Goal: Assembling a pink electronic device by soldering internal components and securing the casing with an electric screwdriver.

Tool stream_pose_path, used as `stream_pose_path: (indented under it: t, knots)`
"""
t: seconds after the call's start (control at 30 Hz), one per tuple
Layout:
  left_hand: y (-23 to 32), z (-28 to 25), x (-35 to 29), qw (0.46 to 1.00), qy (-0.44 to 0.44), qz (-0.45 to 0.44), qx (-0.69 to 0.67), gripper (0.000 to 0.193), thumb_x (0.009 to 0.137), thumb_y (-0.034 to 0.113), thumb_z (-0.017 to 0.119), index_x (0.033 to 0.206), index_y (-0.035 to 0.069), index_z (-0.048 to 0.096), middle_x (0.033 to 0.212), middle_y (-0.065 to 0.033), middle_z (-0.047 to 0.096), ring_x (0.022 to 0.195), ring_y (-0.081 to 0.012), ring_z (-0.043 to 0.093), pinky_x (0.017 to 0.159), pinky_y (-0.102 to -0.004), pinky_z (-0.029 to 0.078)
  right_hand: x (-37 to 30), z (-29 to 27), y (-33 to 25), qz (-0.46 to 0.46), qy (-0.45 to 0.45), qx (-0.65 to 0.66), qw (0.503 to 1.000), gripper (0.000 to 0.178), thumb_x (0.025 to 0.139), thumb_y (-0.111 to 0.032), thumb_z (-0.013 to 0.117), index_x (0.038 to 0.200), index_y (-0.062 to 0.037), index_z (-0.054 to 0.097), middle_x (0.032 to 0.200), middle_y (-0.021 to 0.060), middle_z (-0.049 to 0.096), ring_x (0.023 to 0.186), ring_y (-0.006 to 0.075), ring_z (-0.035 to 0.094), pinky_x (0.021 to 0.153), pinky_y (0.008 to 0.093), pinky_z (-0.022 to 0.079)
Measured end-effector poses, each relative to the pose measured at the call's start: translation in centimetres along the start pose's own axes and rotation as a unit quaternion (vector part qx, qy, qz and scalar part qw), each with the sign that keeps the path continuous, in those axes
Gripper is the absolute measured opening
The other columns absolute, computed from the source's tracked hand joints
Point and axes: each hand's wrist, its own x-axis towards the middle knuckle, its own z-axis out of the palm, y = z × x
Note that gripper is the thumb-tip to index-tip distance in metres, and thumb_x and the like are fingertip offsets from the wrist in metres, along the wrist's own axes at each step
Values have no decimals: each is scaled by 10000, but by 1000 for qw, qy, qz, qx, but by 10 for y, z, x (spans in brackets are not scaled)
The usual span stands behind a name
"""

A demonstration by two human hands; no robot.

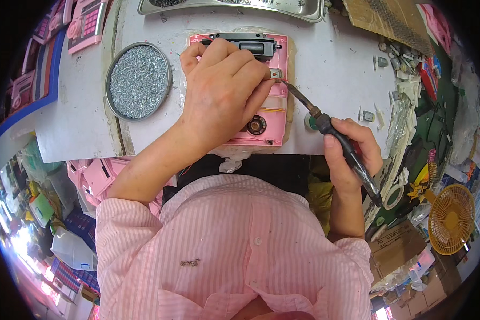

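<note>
- Two hands work in the head view over an open pink shell (279,124), flat on the white bench (336,58), its slightly longer axis running away from the person.
- Left hand (224,90) lies across it, presumably as a steady; fingers bunched, any pinched part hidden.
- Right hand (354,152) grips the soldering iron (329,127) by its handle, probably because the front gets hot; the iron slants far-left, tip beside a small metal plate (275,73).

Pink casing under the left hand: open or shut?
Open: the pink casing lies inside-up, baring a round speaker-like part and a long black part beyond the left hand.
</note>
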Motion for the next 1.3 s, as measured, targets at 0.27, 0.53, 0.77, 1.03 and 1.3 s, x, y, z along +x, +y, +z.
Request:
stream_pose_path:
  t: [0.27,0.53,0.77,1.03,1.3]
  knots:
    - [-1,1,0,1000,6,6,-2,151,754,161,807,829,151,677,820,31,637,849,-203,580,861,-395,339,0,-5,-2,-5,15,-17,1000,272,837,-7,777,1080,48,669,731,32,604,585,52,446,523,204,315]
    - [0,0,0,1000,2,1,4,151,752,163,808,830,151,679,805,24,625,848,-209,579,856,-395,344,1,-9,0,-10,17,-17,1000,272,839,-13,778,1080,47,669,755,44,630,591,51,450,533,199,326]
    - [1,-1,1,1000,-2,2,9,155,754,177,815,834,152,684,803,18,619,858,-216,578,854,-391,347,2,-12,-1,-14,17,-23,999,273,838,-11,777,1080,48,668,754,42,625,589,51,444,530,201,322]
    - [-3,2,-1,1000,6,15,2,154,781,188,788,851,147,656,841,21,611,862,-208,568,820,-436,327,2,-11,-1,-14,13,-18,1000,275,837,-14,778,1083,45,668,730,36,604,581,53,437,519,206,308]
    - [-3,2,-3,1000,0,11,3,162,774,191,787,842,145,648,847,23,611,886,-210,569,824,-448,315,0,-7,4,-19,-5,-8,1000,272,822,-21,789,1065,33,680,683,23,580,549,59,433,492,221,290]
